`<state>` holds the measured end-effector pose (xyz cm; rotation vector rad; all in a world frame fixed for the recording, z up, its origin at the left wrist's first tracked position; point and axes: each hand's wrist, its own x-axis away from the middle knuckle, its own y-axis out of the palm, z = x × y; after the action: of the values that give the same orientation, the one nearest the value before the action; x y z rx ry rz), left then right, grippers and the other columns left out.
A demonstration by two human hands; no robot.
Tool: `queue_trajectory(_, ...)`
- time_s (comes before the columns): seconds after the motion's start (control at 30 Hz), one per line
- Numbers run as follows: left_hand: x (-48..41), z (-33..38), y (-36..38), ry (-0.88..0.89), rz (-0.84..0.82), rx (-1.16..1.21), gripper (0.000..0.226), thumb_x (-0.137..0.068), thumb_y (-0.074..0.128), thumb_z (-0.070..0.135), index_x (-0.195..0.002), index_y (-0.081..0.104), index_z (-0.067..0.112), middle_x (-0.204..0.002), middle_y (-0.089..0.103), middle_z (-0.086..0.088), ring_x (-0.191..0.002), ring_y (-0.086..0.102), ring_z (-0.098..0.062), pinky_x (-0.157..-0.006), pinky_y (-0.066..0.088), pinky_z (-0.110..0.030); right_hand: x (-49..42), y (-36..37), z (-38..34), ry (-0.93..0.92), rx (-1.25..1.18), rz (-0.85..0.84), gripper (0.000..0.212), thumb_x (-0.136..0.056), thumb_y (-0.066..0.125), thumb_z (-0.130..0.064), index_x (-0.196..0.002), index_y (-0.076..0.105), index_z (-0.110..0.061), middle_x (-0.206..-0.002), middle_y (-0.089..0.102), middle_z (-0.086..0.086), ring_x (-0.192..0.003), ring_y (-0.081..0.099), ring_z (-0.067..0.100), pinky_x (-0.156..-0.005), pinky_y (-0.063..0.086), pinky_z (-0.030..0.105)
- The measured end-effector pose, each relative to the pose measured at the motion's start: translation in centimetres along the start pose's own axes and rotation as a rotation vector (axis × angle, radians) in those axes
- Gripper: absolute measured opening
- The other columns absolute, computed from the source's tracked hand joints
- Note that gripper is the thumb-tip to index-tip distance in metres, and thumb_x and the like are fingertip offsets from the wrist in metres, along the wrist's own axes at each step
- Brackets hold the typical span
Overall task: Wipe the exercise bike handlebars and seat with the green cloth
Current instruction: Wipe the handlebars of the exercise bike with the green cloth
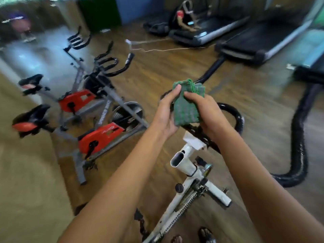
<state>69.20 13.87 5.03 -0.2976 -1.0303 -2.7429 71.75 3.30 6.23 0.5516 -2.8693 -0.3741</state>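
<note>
A folded green cloth (pixel 186 106) is held up between both hands above a white exercise bike (pixel 188 186). My left hand (pixel 167 113) grips the cloth's left side, thumb on its upper edge. My right hand (pixel 207 113) holds the right side, fingers curled over the front. The bike's black handlebars (pixel 235 116) loop out below and to the right of my hands, one long bar (pixel 300 137) sweeping far right. The seat of this bike is not in view.
Two grey and red exercise bikes (pixel 98 123) stand to the left with black and red seats (pixel 29 120). Treadmills (pixel 245 39) line the far right. A white cable (pixel 166 49) runs across the wooden floor. My sandalled feet (pixel 192 235) show at the bottom.
</note>
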Motion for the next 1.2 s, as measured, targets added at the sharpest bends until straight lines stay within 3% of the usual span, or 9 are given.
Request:
queue_trajectory(0.17, -2.7, -3.2, 6.1, -0.112, -0.162, -0.124, 0.028, -0.103, 0.045, 0.019, -0.097, 0.066, 0.003, -0.081, 0.074, -0.011, -0.071, 0.073, -0.021, -0.065, 0.061, -0.031, 1.7, -5.9, -1.5, -0.112, -0.114, 0.205, 0.009, -0.097, 0.062, -0.015, -0.103, 0.068, -0.015, -0.091, 0.076, -0.001, -0.090, 0.073, 0.015, -0.080, 0.057, 0.031)
queue_trajectory(0.3, -4.4, -7.6, 11.0, -0.169, -0.283, -0.122, 0.027, -0.101, 0.046, 0.017, -0.110, 0.061, -0.004, -0.103, 0.068, -0.021, -0.088, 0.069, -0.028, -0.079, 0.059, -0.037, 4.0, -10.8, -2.7, -0.182, -0.235, 0.323, 0.028, -0.096, 0.064, -0.014, -0.123, 0.063, -0.004, -0.108, 0.072, 0.010, -0.104, 0.070, 0.021, -0.092, 0.057, 0.034)
queue_trajectory(0.4, -5.4, -11.4, 14.4, -0.187, -0.337, -0.214, 0.030, -0.099, 0.054, 0.016, -0.118, 0.056, -0.006, -0.115, 0.064, -0.026, -0.100, 0.065, -0.032, -0.086, 0.056, -0.041, 5.2, -15.3, -3.3, -0.184, -0.258, 0.437, 0.020, -0.097, 0.062, -0.017, -0.114, 0.068, -0.008, -0.103, 0.075, 0.007, -0.099, 0.072, 0.019, -0.086, 0.057, 0.034)
queue_trajectory(0.57, -8.0, -15.5, 20.0, 0.038, -0.307, -0.760, 0.011, -0.097, 0.062, 0.024, -0.100, 0.060, 0.014, -0.091, 0.064, 0.001, -0.077, 0.058, -0.009, -0.063, 0.048, -0.018, 5.5, -22.9, -3.3, -0.200, -0.186, 0.717, 0.018, -0.100, 0.057, -0.016, -0.117, 0.063, -0.009, -0.101, 0.071, 0.007, -0.088, 0.069, 0.019, -0.078, 0.057, 0.035)
queue_trajectory(0.67, -11.3, -17.0, 21.5, 0.048, -0.159, -0.854, 0.012, -0.097, 0.060, 0.024, -0.103, 0.062, 0.014, -0.087, 0.058, 0.002, -0.083, 0.050, -0.014, -0.071, 0.041, -0.027, 4.5, -28.1, -3.4, -0.155, -0.060, 0.846, 0.020, -0.098, 0.061, -0.018, -0.118, 0.059, -0.014, -0.098, 0.065, 0.004, -0.082, 0.065, 0.017, -0.063, 0.055, 0.030)
queue_trajectory(0.77, -14.1, -18.2, 22.2, -0.009, -0.093, -0.934, 0.023, -0.101, 0.054, 0.021, -0.118, 0.063, 0.009, -0.100, 0.061, -0.005, -0.092, 0.052, -0.020, -0.081, 0.041, -0.029, 2.3, -32.0, -3.7, -0.073, 0.034, 0.850, 0.010, -0.097, 0.062, -0.021, -0.105, 0.056, -0.023, -0.104, 0.064, 0.006, -0.091, 0.063, 0.023, -0.074, 0.056, 0.039)
queue_trajectory(0.9, -15.9, -19.7, 23.4, -0.012, -0.070, -0.958, 0.031, -0.102, 0.050, 0.019, -0.130, 0.059, 0.009, -0.126, 0.063, -0.011, -0.116, 0.059, -0.028, -0.098, 0.048, -0.038, -1.7, -33.6, -5.1, -0.064, 0.122, 0.737, 0.014, -0.100, 0.057, -0.020, -0.111, 0.049, -0.021, -0.099, 0.060, 0.004, -0.082, 0.060, 0.018, -0.063, 0.051, 0.032)
queue_trajectory(1.07, -16.5, -21.2, 23.9, 0.097, -0.022, -0.895, 0.022, -0.096, 0.062, 0.013, -0.114, 0.069, 0.003, -0.106, 0.072, -0.015, -0.099, 0.068, -0.027, -0.093, 0.056, -0.044, -3.4, -32.2, -1.2, -0.047, 0.282, 0.568, 0.039, -0.101, 0.050, -0.037, -0.133, 0.037, -0.019, -0.133, 0.055, 0.014, -0.122, 0.056, 0.027, -0.108, 0.044, 0.049)
queue_trajectory(1.2, -16.9, -20.9, 23.3, 0.054, -0.049, -0.847, 0.027, -0.096, 0.063, 0.010, -0.120, 0.064, -0.002, -0.103, 0.069, -0.015, -0.087, 0.067, -0.024, -0.067, 0.058, -0.026, -0.1, -31.3, 2.4, 0.092, 0.178, 0.456, 0.037, -0.106, 0.041, -0.041, -0.137, 0.034, -0.022, -0.133, 0.054, 0.010, -0.121, 0.057, 0.027, -0.105, 0.046, 0.051)
